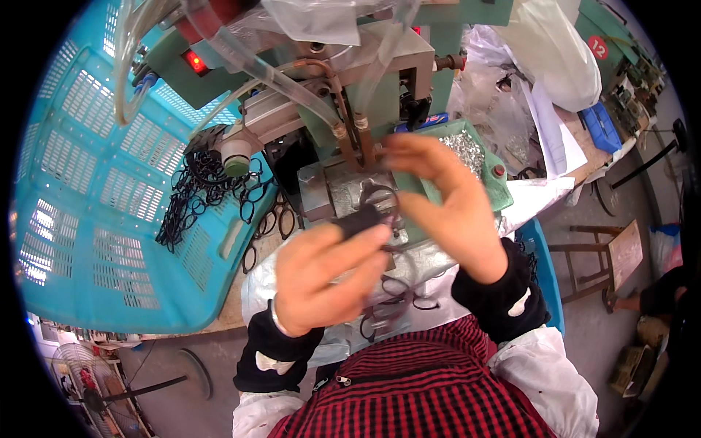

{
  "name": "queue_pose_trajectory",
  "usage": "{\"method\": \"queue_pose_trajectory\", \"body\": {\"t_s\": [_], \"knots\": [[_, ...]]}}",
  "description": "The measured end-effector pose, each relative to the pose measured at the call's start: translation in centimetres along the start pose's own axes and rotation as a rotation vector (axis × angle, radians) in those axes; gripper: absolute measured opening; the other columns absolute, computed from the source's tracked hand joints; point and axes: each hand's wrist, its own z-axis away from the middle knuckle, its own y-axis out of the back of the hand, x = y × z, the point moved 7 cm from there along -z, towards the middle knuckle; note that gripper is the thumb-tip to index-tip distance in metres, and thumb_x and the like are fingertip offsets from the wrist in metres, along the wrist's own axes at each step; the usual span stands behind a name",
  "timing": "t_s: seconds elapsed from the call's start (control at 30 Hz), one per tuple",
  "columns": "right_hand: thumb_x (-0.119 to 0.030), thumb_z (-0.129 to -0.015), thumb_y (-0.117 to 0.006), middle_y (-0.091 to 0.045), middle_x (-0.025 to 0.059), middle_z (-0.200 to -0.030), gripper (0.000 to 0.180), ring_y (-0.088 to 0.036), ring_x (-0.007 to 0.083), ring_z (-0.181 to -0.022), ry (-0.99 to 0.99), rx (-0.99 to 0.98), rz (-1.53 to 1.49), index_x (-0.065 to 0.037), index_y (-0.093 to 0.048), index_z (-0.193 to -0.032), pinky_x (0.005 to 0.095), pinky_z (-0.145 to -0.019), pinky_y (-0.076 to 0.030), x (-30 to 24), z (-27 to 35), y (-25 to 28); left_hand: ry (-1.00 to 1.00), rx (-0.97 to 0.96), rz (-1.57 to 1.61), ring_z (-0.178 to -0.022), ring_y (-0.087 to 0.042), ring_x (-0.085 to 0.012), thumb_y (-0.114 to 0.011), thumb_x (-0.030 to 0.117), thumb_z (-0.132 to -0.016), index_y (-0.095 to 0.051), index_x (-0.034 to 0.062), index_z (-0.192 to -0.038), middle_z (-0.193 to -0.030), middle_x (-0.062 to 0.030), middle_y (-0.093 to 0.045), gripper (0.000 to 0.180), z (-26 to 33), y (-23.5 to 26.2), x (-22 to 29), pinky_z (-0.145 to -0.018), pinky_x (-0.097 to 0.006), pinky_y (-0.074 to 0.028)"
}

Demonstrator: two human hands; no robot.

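Observation:
My left hand (pixel 328 274) is closed around a black scissor handle part (pixel 359 219), holding it against the metal plate (pixel 350 191) of a green press machine (pixel 343 80). My right hand (pixel 449 208) hovers just right of it, fingers curved over the black ring loops (pixel 381 196) on the plate; whether it grips one is blurred. Both wrists wear black sleeve covers. More black scissor pieces (pixel 394 299) lie in my lap below the hands.
A large turquoise plastic basket (pixel 95 212) on the left holds a heap of black scissor handles (pixel 208 193). A green tray of small silver rivets (pixel 467 150) sits right of the machine. Clear hoses hang from the machine. A wooden stool (pixel 606 255) stands at right.

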Motion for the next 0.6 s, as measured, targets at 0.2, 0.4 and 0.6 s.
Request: {"method": "queue_pose_trajectory", "body": {"t_s": [0.2,0.4,0.6], "knots": [[0.002,-0.085,-0.063,-0.066,0.011,-0.113,0.042,-0.062,0.0194,-0.107,-0.049,0.48,0.462,-0.002,-0.061,-0.127,0.0318,-0.095,-0.047,5.7,0.0,11.8,-0.16,0.008,-0.128,-0.08,-0.064,-0.024,-0.071,0.009,-0.069,-0.069,0.0083,-0.085,-0.107,-0.0066,-0.072,0.016,1.4,-2.9,0.3,-0.071,-0.036,-0.061],[-0.008,-0.073,-0.076,-0.068,0.0116,-0.089,0.012,-0.062,0.0357,-0.092,0.133,0.257,1.181,-0.005,-0.072,-0.085,0.0442,-0.084,-0.049,5.5,3.5,10.9,-0.082,-0.033,-0.058,-0.085,-0.063,-0.0253,-0.07,0.01,-0.071,-0.07,0.0074,-0.089,-0.108,-0.0083,-0.072,0.019,1.8,-3.0,0.0,-0.075,-0.04,-0.06],[-0.009,-0.074,-0.074,-0.063,0.014,-0.082,0.007,-0.06,0.0362,-0.086,0.15,0.203,1.199,-0.003,-0.07,-0.077,0.0448,-0.079,-0.048,6.2,1.8,9.2,0.174,-0.036,-0.005,-0.09,-0.067,-0.0316,-0.075,0.004,-0.071,-0.07,0.0066,-0.106,-0.122,-0.0158,-0.069,0.035,4.2,-2.0,1.9,-0.079,-0.042,-0.056]]}}
